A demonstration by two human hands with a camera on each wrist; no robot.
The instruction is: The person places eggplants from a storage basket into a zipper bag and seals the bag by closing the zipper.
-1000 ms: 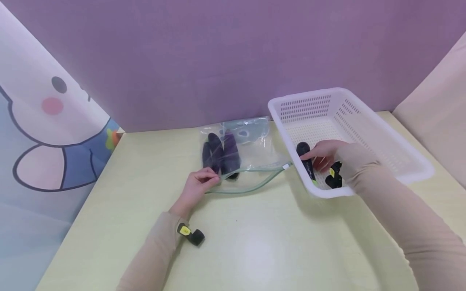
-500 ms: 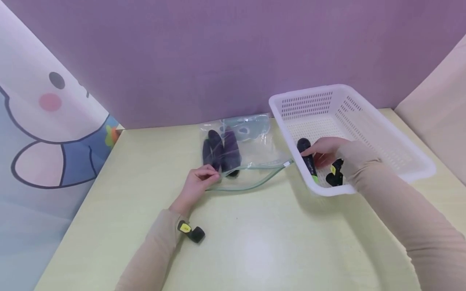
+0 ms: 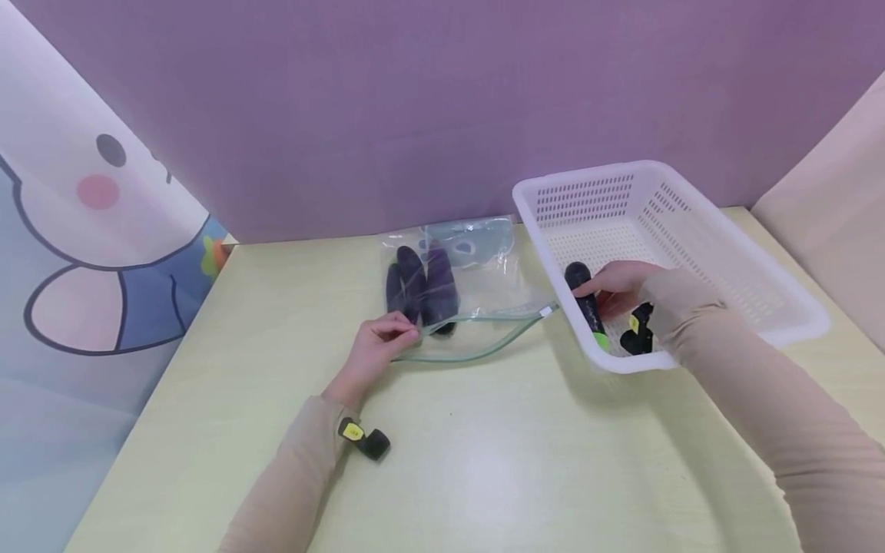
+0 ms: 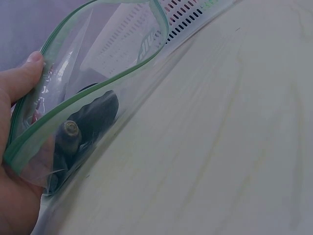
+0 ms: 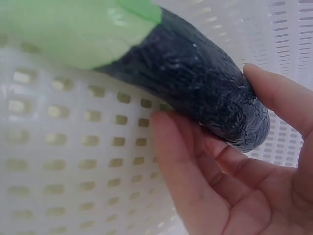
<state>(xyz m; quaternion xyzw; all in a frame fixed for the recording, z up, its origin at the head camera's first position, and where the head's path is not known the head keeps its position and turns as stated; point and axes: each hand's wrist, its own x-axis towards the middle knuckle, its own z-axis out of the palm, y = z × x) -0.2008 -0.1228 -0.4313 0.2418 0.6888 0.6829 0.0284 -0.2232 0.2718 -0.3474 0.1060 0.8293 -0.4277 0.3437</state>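
Observation:
In the head view, a clear zip bag with a green zip edge lies on the table at the back. Several dark purple eggplants are inside it, at its left side. My left hand pinches the left end of the bag's mouth, which gapes. Over on the right, my right hand reaches into a white plastic basket and grips a dark eggplant with a light green end. In the right wrist view, the thumb and fingers lie on opposite sides of this eggplant, near its dark end.
The basket's perforated walls surround my right hand, and its left rim stands close to the bag's white slider. A purple backdrop rises behind the table. Small black wrist cameras sit on both sleeves.
The eggplant in my right hand has shifted slightly, with more of its green end showing. My left hand keeps its hold on the bag. The head view has moved slightly.

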